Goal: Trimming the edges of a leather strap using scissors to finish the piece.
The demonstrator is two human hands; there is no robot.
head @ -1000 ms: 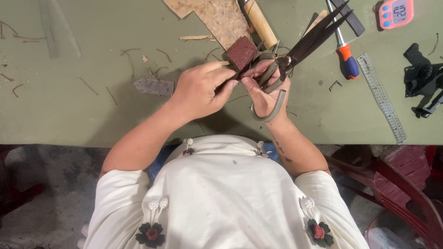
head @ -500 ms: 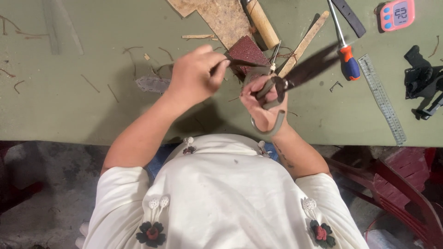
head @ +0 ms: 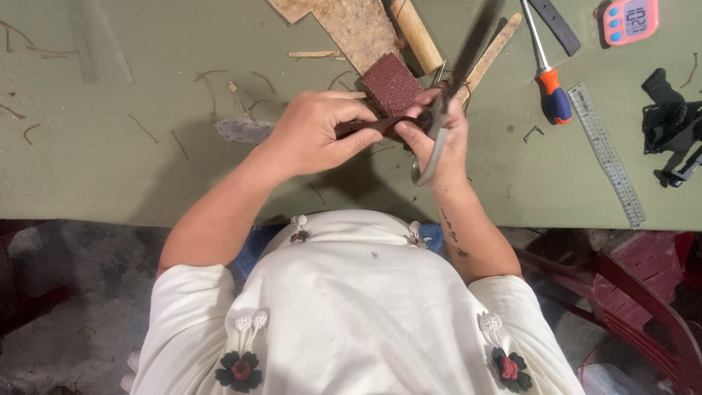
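My left hand [head: 318, 132] pinches one end of a thin dark brown leather strip [head: 376, 126] above the green tabletop [head: 131, 175]. My right hand [head: 442, 139] grips a pair of metal scissors [head: 446, 102] by the handles, blades pointing up and away, and also touches the strip's other end. A dark red sanding block [head: 391, 82] lies just beyond the hands.
A brown board [head: 351, 25] and wooden handle [head: 414, 33] lie at the top. An orange-and-blue screwdriver [head: 545, 69], steel ruler [head: 607, 153], pink timer [head: 630, 18] and black tool [head: 669, 117] sit to the right. Leather scraps scatter left. A red chair [head: 643, 292] stands lower right.
The scissors have swung from lying out to the right to pointing more upright. Both hands have drawn closer together on the strip.
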